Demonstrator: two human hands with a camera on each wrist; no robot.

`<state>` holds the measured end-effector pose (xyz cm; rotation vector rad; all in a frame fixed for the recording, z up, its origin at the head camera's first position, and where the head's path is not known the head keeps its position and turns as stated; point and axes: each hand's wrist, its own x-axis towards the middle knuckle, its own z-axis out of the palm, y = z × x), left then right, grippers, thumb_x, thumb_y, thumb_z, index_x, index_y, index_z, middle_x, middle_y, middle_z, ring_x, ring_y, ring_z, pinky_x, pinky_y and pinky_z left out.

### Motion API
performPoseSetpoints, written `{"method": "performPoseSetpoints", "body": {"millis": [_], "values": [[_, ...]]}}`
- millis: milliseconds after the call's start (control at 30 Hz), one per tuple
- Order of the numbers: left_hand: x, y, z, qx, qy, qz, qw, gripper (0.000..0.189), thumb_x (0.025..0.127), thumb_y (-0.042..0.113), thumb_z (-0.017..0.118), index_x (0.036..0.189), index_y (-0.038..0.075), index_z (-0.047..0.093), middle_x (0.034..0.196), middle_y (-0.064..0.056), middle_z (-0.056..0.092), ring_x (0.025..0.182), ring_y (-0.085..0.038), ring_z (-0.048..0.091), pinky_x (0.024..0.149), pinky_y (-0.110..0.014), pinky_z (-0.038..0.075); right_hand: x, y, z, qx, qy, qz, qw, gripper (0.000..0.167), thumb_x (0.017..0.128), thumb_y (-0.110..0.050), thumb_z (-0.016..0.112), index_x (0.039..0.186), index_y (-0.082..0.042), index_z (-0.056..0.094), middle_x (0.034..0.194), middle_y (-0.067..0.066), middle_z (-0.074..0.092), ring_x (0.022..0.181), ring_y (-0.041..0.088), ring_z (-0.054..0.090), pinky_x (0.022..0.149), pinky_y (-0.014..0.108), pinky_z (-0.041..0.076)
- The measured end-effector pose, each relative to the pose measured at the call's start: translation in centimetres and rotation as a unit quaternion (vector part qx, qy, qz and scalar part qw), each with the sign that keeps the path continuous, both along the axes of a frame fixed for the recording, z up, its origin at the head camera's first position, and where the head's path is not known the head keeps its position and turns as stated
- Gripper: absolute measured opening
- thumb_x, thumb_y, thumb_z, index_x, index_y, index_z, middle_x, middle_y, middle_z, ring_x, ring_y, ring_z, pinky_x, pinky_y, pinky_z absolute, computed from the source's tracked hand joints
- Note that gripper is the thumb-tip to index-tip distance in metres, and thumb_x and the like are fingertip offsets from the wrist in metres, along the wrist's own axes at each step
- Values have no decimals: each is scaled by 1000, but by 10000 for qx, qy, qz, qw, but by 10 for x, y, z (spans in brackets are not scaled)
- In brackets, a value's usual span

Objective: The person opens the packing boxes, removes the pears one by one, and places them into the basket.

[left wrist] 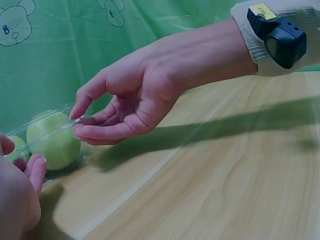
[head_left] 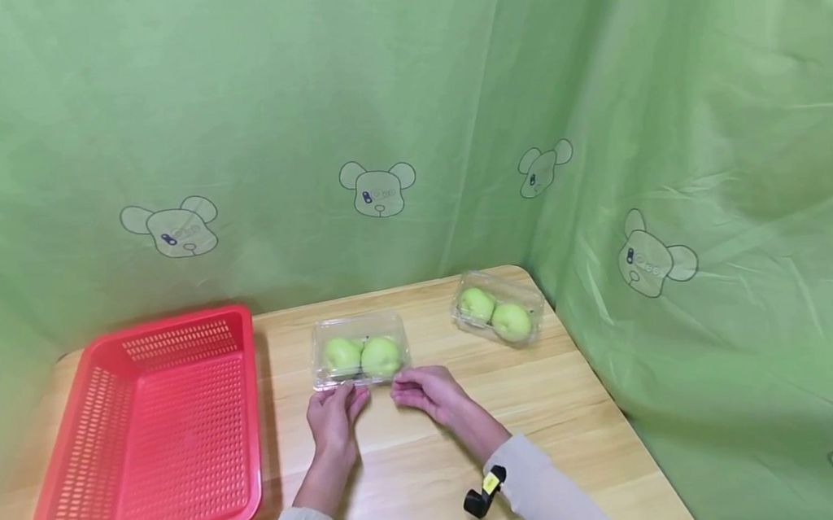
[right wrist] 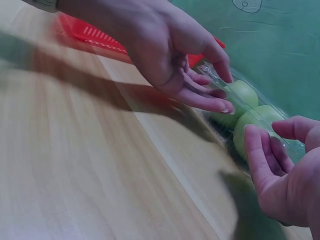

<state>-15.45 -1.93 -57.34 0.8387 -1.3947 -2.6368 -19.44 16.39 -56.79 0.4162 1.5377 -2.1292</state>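
Observation:
A clear plastic fruit box point(head_left: 358, 327) holding two green apples point(head_left: 380, 357) lies on the table in front of both hands. My left hand point(head_left: 332, 420) is at its front left corner, with the plastic edge between its digits. At the front right corner, my right hand point(head_left: 433, 393) pinches the edge. The right wrist view shows the left hand point(right wrist: 167, 55) and the right hand point(right wrist: 287, 175) facing each other along this rim. In the left wrist view, the right hand's fingertips point(left wrist: 79, 131) meet the edge beside an apple point(left wrist: 54, 140).
A red plastic basket point(head_left: 253, 420) with slotted walls stands on the left of the wooden table point(head_left: 405, 489). Near the back right corner lies a second clear box point(head_left: 522, 292) with two green apples. Green curtains point(head_left: 286, 99) with bear prints hang behind and to the right.

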Motion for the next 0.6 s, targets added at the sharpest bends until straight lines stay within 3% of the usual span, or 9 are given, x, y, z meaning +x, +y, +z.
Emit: {"method": "performPoseSetpoints", "body": {"millis": [300,600], "values": [[-3,6,1,103,-24,94,9999,43,95,-2,64,131,-3,40,111,-14,62,87,-17,73,95,-34,65,6,-6,-3,143,-20,230,9996,26,92,-6,73,113,8,68,92,14,77,79,20,78,84,33,67],[-5,8,3,117,-146,92,9998,32,98,1,61,125,1,44,100,-9,66,87,-18,71,94,-34,65,10,-13,-2,116,7,386,9992,24,91,-4,72,112,8,69,88,12,78,76,17,78,81,31,67]]}}
